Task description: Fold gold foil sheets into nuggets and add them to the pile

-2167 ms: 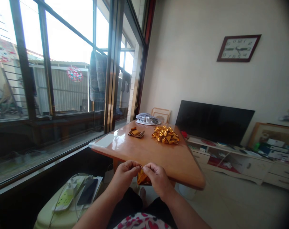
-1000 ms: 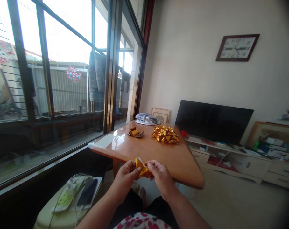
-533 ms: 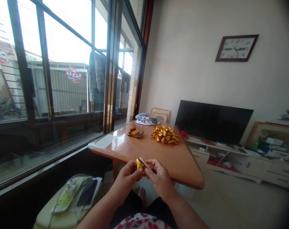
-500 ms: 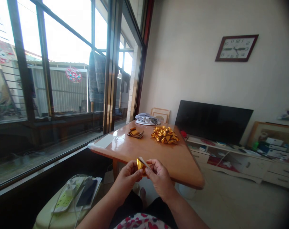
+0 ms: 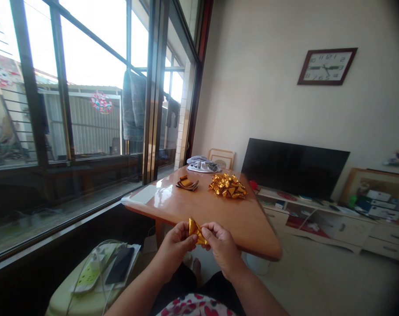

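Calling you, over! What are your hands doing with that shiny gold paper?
Left hand and right hand pinch small folded gold foil paper. Held above wooden table edge. Nothing blocking.

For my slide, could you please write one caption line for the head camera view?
Both hands, left hand and right hand, pinch a gold foil piece before a wooden table.

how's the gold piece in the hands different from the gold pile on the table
The folded gold paper is a single piece pinched between the left hand and right hand; the pile of gold pieces is many, heaped loose on the wooden table, untouched. The held piece is far smaller than the pile. Both are shiny gold foil.
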`<state>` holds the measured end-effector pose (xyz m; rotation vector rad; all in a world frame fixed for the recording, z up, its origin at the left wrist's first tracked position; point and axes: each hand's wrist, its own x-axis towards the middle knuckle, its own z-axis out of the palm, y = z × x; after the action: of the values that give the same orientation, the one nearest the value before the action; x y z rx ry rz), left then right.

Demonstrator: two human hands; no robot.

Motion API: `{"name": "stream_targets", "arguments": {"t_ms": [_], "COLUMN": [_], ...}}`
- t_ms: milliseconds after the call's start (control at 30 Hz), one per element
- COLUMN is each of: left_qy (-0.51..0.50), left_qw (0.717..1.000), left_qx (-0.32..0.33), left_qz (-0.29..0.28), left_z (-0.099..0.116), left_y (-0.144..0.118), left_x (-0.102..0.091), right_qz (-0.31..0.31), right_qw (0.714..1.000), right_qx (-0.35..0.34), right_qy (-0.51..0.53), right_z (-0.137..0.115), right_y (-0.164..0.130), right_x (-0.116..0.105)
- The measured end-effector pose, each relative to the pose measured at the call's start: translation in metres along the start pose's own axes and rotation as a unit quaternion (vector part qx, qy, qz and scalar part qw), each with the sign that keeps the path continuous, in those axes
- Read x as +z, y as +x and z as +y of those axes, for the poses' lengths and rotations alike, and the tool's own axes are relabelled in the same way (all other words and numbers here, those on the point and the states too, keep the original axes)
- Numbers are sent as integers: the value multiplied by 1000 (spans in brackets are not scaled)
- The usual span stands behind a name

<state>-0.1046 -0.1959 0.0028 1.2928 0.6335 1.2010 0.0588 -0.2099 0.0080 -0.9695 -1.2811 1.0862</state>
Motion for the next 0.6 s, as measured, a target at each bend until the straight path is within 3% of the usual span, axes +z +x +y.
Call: {"name": "stream_targets", "arguments": {"t_ms": [267, 500, 600], "left_qy": [8, 27, 34], "left_qw": [1000, 1000, 999], "left_qx": [3, 1, 4], "left_qz": [1, 16, 13], "left_z": [6, 8, 5], "left_y": [-4, -5, -7], "left_x": [2, -7, -12], "right_qz": [13, -8, -14], "right_qw": [992, 985, 990], "right_qx": [-78, -102, -89], "right_qy": [-93, -136, -105], "right_z": [9, 9, 11], "right_y": [2, -2, -1], "right_x": [1, 9, 13]}}
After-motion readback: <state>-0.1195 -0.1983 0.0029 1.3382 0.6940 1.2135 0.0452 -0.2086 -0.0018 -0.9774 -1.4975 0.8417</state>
